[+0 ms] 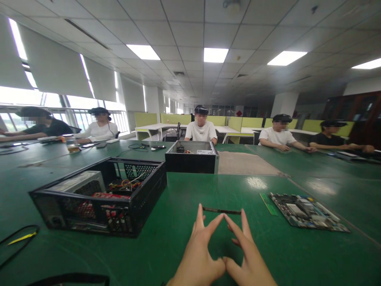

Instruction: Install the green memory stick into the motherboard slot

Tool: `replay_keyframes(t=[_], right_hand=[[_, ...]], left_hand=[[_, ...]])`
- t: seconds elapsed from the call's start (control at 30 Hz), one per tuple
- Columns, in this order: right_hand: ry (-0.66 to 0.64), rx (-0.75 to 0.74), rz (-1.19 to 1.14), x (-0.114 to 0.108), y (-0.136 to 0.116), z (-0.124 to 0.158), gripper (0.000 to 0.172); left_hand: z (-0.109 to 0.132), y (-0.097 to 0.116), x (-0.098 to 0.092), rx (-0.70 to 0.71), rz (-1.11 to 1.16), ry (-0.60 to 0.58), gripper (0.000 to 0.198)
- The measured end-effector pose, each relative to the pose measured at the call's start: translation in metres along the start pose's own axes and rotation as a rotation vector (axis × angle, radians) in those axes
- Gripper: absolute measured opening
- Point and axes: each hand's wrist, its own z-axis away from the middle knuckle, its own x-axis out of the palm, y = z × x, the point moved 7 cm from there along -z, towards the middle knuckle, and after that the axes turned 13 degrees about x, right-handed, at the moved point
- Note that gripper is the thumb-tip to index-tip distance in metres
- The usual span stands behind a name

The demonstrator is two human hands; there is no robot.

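A thin dark RAM stick (pixel 222 210), seen almost edge-on, spans the gap between my two hands above the green table. My left hand (pixel 203 249) touches its left end with an outstretched fingertip, and my right hand (pixel 244 250) presses the right end the same way. Other fingertips of both hands meet just below the stick, and the thumbs touch lower down. To the right of my hands lies a motherboard (pixel 308 213) with chips and slots. A green circuit strip (pixel 268 204) rests against its left side.
An open black computer case (pixel 149 202) with a power supply (pixel 79 184) and wires stands left. Another open case (pixel 191 163) is ahead, before a seated person (pixel 201 130). A black cable with a yellow tag (pixel 22 238) lies far left. More people sit along both sides.
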Motion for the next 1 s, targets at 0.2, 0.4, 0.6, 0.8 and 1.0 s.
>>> replay_keyframes(t=[0.2,0.4,0.6,0.8,1.0], right_hand=[[-0.084,0.11,-0.003,0.009,0.012,0.0,0.089],[-0.093,0.118,-0.032,0.01,0.012,0.003,0.091],[-0.078,0.097,-0.002,0.002,0.003,0.005,0.085],[-0.064,0.105,0.009,0.001,0.003,0.006,0.079],[-0.063,0.111,0.027,0.003,0.011,0.007,0.085]], left_hand=[[0.007,-0.006,0.002,-0.053,0.051,0.0,0.092],[0.006,-0.007,0.003,-0.033,0.058,-0.012,0.094],[0.008,-0.011,0.011,-0.021,0.091,-0.028,0.096],[0.008,-0.012,0.007,0.012,0.11,0.027,0.096],[0.011,-0.019,0.014,-0.021,0.122,-0.007,0.095]])
